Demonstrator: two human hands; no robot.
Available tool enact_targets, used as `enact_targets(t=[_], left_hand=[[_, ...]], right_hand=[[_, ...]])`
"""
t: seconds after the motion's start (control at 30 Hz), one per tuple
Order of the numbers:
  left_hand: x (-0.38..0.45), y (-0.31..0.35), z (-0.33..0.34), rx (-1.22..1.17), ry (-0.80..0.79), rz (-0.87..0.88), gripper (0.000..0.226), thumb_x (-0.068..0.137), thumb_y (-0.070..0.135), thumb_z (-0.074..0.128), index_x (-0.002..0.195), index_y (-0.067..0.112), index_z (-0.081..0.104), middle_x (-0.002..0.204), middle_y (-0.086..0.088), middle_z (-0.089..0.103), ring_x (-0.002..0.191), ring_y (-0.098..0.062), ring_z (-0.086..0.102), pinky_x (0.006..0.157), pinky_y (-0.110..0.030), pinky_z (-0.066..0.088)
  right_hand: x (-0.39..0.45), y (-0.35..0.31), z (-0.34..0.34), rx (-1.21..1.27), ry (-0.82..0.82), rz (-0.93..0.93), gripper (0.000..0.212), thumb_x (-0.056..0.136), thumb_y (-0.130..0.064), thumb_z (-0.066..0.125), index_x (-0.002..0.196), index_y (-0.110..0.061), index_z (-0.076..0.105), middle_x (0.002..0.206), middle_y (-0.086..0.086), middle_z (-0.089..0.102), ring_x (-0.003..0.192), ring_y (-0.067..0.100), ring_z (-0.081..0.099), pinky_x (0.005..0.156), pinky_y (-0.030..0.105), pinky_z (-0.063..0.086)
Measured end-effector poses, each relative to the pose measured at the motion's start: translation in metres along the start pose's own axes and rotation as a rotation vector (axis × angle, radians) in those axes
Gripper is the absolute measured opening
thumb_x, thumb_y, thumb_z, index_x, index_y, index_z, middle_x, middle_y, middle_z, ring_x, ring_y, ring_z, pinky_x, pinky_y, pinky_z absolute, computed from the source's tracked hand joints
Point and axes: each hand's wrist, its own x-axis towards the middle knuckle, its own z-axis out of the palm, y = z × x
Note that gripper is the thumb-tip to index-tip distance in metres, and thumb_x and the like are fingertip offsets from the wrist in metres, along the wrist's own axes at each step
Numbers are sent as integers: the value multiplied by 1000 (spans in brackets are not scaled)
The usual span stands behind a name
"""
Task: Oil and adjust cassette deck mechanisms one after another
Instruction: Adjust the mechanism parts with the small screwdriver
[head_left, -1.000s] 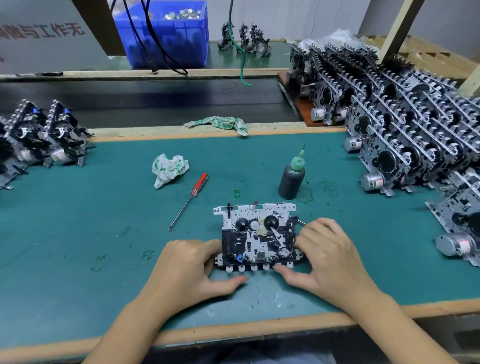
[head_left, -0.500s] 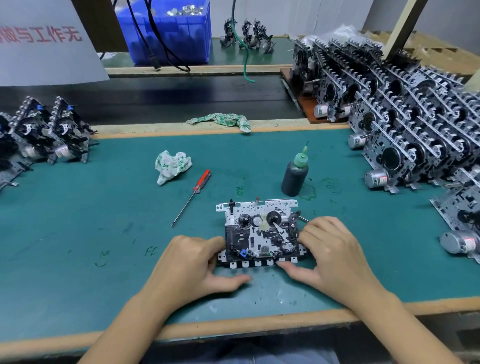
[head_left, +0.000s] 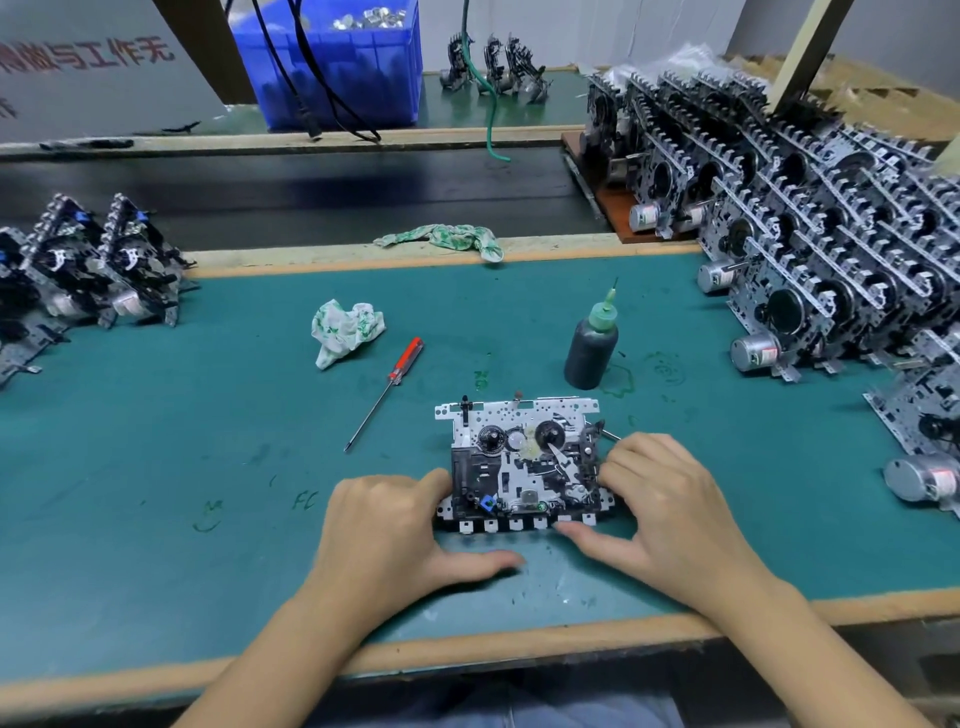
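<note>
1. A cassette deck mechanism was laid flat on the green mat, near the mat's front edge, with its row of white tabs turned toward the person.
2. The mechanism's left edge was touched by the left hand; the fingers were curled against the side of the frame and the thumb was stretched out along the mat below the tabs.
3. The mechanism's right side was gripped by the right hand, with the fingertips bent onto the black parts at that edge and the thumb laid under the front right corner.
4. Neither hand was spread flat; whether a small part was pinched under the right fingertips could not be told.
5. A dark oil bottle with a green nozzle was stood upright just behind the mechanism, to the right.
6. A red-handled screwdriver was laid on the mat behind and to the left of the mechanism, its tip pointed toward the person.
7. A crumpled cloth was seen farther back than the screwdriver.
8. Many stacked mechanisms were ranked well to the right of the mechanism, and a smaller group was stood well to its left.
9. A blue bin was placed far behind it.
</note>
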Motion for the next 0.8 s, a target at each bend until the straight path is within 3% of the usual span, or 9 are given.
enact_targets(t=[0.17, 0.4, 0.6, 0.8], left_hand=[[1, 7, 5, 48, 42, -119, 58, 62, 73, 50, 47, 19, 36, 31, 0, 32, 27, -21, 38, 36, -20, 22], [5, -1, 0, -82, -18, -53, 65, 51, 86, 49, 56, 26, 27, 33, 0, 39, 31, -22, 44, 33, -26, 35], [1, 3, 0, -82, -58, 28, 66, 59, 81, 52, 49, 18, 36, 33, 2, 39, 31, -20, 43, 31, -25, 35], [1, 1, 1, -68, -61, -99, 67, 63, 79, 46, 48, 13, 40, 32, 0, 39, 30, -24, 44, 31, -28, 38]], right_hand=[[1, 0, -3, 99, -15, -5, 55, 72, -63, 63, 59, -11, 50, 62, -5, 45, 68, 11, 37, 72, 22, 32], [0, -3, -1, 42, 25, 15, 51, 76, -59, 60, 58, -12, 51, 61, -5, 46, 62, 18, 45, 72, 29, 40], [2, -7, 0, -6, 61, 169, 55, 68, -63, 60, 55, -10, 54, 57, -4, 51, 60, 18, 50, 69, 27, 38], [1, -3, -5, 111, -14, 50, 53, 80, -55, 57, 58, -7, 53, 61, 1, 52, 61, 22, 49, 76, 35, 42]])
